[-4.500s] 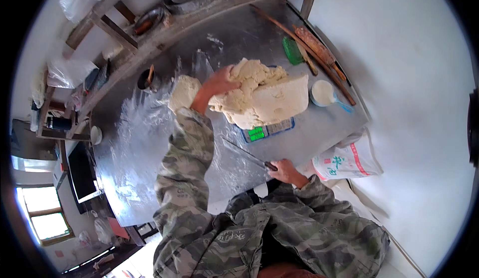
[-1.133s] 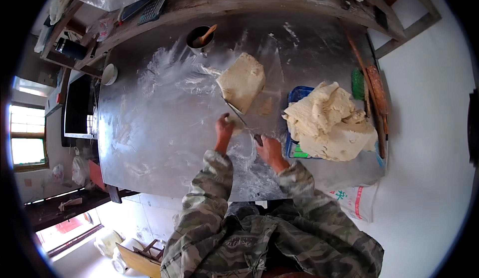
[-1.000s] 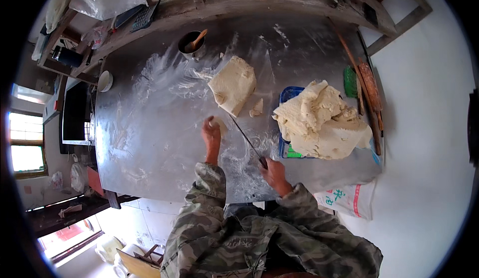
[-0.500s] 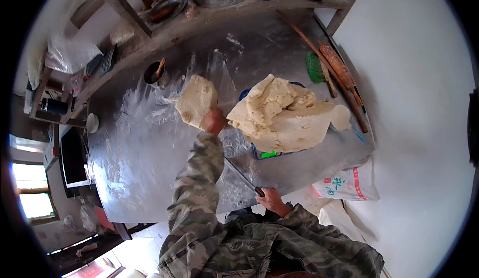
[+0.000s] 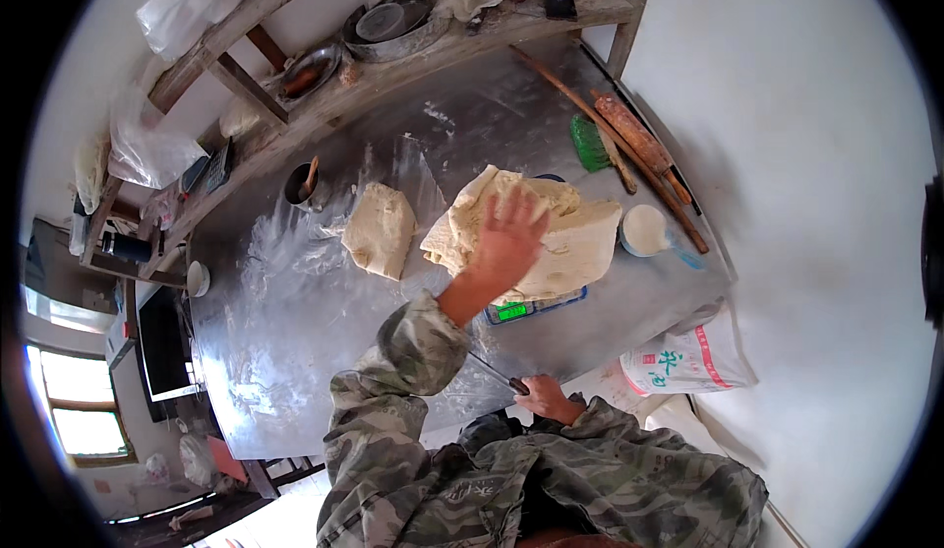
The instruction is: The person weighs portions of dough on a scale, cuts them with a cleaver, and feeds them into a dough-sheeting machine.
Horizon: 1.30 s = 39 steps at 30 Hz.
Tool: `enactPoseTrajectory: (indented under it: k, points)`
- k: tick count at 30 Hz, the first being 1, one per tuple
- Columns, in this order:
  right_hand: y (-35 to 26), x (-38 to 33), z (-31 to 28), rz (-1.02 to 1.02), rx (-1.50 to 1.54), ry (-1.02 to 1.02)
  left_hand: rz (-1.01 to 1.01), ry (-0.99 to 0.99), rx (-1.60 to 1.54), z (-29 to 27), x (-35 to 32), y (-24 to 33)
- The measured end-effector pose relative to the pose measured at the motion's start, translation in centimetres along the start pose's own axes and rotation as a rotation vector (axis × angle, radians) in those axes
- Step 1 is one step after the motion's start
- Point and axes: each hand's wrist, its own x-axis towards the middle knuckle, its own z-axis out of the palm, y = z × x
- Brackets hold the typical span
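Nearest the body, the right hand (image 5: 547,397) is clenched around the handle of a knife (image 5: 501,376), its blade pointing left beyond the table edge, much as half a second ago. Farther in, the left hand (image 5: 508,243) has just changed place: it has gone from beside the cut dough block (image 5: 381,231) to the top of the large dough mass (image 5: 582,243), where it lies palm down, fingers spread, gripping nothing visible; whether something is pinned beneath, I cannot tell. The small dough scrap that lay beside the block a second ago no longer shows there, so attention seems to have shifted to the mass. That mass is directly under the left hand, heaped on a digital scale (image 5: 551,303) with a lit green display, and bulges out to the hand's right. The block sits apart, left of it. Beyond the mass lies a green-bristled brush (image 5: 590,144).
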Motion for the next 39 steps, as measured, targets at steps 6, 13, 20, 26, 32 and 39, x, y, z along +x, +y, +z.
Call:
enactPoseTrajectory:
  k: [6, 13, 20, 26, 32, 39]
  points:
    - [-0.7, -0.9, -0.4, 0.057, 0.033, 0.037, 0.043, -0.179, 0.036, 1.2, 0.7, 4.2]
    - [-0.9, -1.9, -0.2, 0.031, 0.068, 0.062, -0.089, 0.067, -0.091, -4.4, -2.2, 2.7]
    - [-3.3, -0.9, -0.4, 0.112, 0.336, -0.136, -0.458, 0.361, -0.028, -8.0, -11.0, -6.2]
    - [-5.7, 0.4, 0.8, 0.184, 0.562, -0.296, -0.759, 0.341, -0.173, -8.0, -21.9, -10.5]
    - [-4.6, 2.3, 3.8, 0.316, 0.750, -0.384, -0.884, 0.288, -0.264, -5.2, -27.0, -11.3]
    - [-5.9, 4.3, 3.4, 0.394, 0.868, -0.432, -0.929, 0.222, -0.316, -1.3, -30.0, -13.1]
